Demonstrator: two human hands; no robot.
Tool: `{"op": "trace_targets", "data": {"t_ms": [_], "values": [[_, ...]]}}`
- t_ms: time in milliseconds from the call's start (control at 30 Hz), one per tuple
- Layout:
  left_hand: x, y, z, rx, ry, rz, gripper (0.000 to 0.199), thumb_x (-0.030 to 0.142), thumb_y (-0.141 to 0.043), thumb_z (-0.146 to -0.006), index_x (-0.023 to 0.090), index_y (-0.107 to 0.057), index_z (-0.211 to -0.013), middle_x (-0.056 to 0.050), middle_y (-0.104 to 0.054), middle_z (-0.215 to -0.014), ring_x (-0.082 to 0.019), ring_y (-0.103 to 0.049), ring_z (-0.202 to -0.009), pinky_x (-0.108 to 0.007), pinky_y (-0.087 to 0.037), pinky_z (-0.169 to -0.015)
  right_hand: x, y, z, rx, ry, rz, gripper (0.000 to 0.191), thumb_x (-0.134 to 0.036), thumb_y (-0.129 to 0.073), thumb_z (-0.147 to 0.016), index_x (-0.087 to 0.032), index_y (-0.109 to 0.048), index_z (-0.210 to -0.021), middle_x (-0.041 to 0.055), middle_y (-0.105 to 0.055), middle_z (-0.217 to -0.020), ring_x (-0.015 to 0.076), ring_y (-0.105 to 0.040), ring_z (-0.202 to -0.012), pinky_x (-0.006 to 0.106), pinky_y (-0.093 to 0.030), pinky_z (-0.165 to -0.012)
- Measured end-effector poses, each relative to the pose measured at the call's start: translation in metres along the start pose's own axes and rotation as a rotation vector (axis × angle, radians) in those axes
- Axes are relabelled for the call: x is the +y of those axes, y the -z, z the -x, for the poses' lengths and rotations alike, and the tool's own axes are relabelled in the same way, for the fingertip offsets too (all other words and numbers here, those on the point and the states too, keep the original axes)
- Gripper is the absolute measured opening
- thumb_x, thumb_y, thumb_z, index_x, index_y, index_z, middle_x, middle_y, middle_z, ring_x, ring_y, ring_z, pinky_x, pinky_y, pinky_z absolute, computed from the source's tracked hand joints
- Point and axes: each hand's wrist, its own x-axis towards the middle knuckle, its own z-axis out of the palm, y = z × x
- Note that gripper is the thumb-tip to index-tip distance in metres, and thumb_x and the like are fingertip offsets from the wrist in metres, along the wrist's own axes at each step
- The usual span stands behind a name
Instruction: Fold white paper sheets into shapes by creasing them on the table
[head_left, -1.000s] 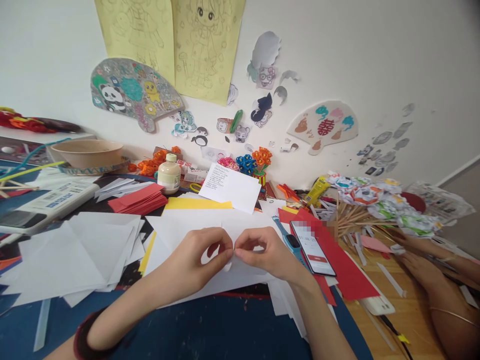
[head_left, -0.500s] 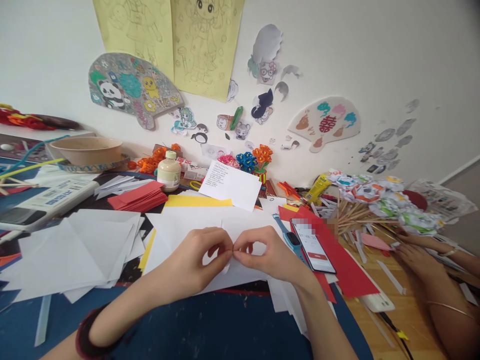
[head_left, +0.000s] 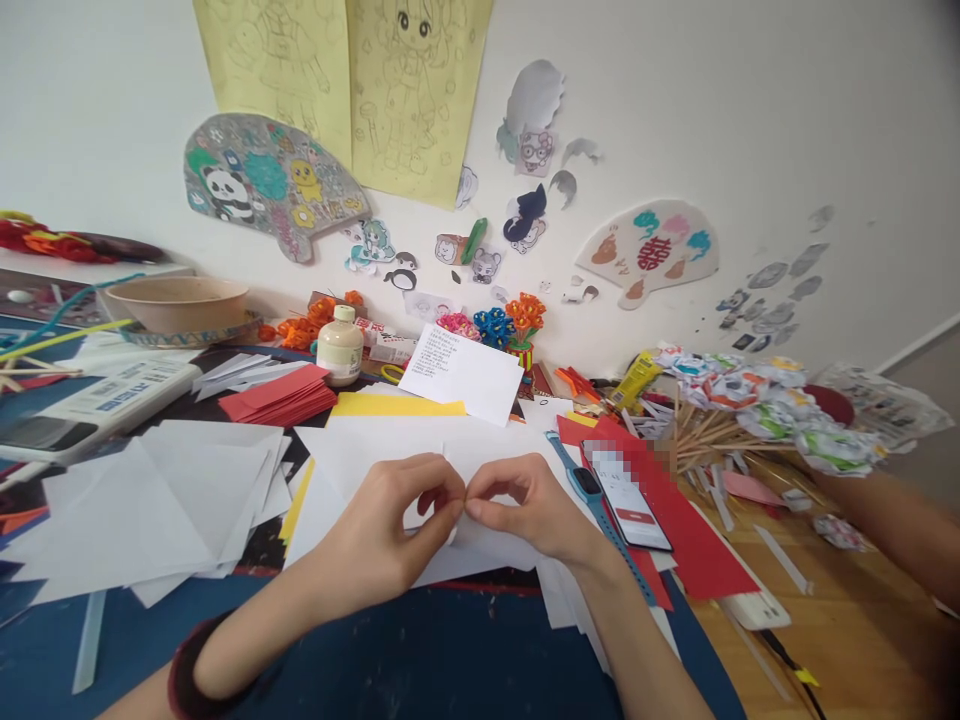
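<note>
Thin, smooth white paper sheet (head_left: 480,545) is pinched at its near-centre fold between left hand (head_left: 386,530) and right hand (head_left: 529,510) fingers.

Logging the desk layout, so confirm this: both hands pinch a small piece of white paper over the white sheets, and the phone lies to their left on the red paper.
One detail is wrong. The head view shows the phone to the right of the hands, not the left, on the red paper. The left hand and right hand do pinch a small piece of white paper over the white sheets.
</note>
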Motion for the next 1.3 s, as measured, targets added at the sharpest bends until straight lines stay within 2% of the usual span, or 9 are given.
{"op": "trace_targets", "data": {"t_ms": [333,533,733,1100,1300], "values": [[0.0,-0.001,0.002,0.035,-0.027,0.01,0.013,0.02,-0.051,-0.086,0.019,-0.056,-0.075,0.001,-0.056,-0.071,-0.011,-0.047,-0.064,-0.024,-0.039,-0.06,0.001,-0.002,0.0,-0.001,0.023,-0.115,0.013,-0.029,-0.068,-0.081,-0.018,-0.072,-0.079,0.0016,-0.067,-0.074,0.0145,-0.059,-0.072,0.026,-0.047,-0.07],[0.001,0.002,0.0,0.036,0.023,0.046,0.017,0.026,-0.051,-0.089,0.019,-0.057,-0.075,0.002,-0.057,-0.067,-0.01,-0.047,-0.062,-0.023,-0.039,-0.059,-0.005,0.004,0.001,-0.012,-0.006,-0.067,0.014,-0.031,-0.067,-0.082,-0.018,-0.071,-0.081,0.0022,-0.068,-0.078,0.015,-0.06,-0.075,0.026,-0.047,-0.073],[0.002,0.008,-0.002,-0.03,0.029,0.045,0.019,0.032,-0.05,-0.091,0.019,-0.058,-0.079,0.002,-0.058,-0.073,-0.011,-0.047,-0.067,-0.024,-0.039,-0.062,-0.008,0.009,0.002,0.011,-0.019,0.031,0.017,-0.033,-0.065,-0.084,-0.017,-0.071,-0.082,0.0021,-0.068,-0.08,0.0146,-0.06,-0.077,0.025,-0.047,-0.072],[-0.001,0.004,-0.001,-0.043,0.009,-0.027,0.015,0.029,-0.049,-0.091,0.021,-0.055,-0.081,0.002,-0.055,-0.079,-0.013,-0.047,-0.074,-0.027,-0.039,-0.069,-0.008,0.008,0.005,-0.045,-0.043,0.101,0.016,-0.033,-0.066,-0.083,-0.018,-0.071,-0.084,0.0019,-0.068,-0.08,0.0146,-0.06,-0.075,0.026,-0.046,-0.072],[0.002,0.001,0.001,-0.047,-0.015,-0.014,0.013,0.027,-0.047,-0.092,0.02,-0.052,-0.081,0.001,-0.053,-0.08,-0.013,-0.046,-0.072,-0.027,-0.039,-0.067,-0.001,0.006,0.004,-0.035,-0.021,0.034,0.013,-0.029,-0.066,-0.083,-0.017,-0.071,-0.082,0.0018,-0.068,-0.078,0.014,-0.059,-0.073,0.026,-0.045,-0.072]]}}
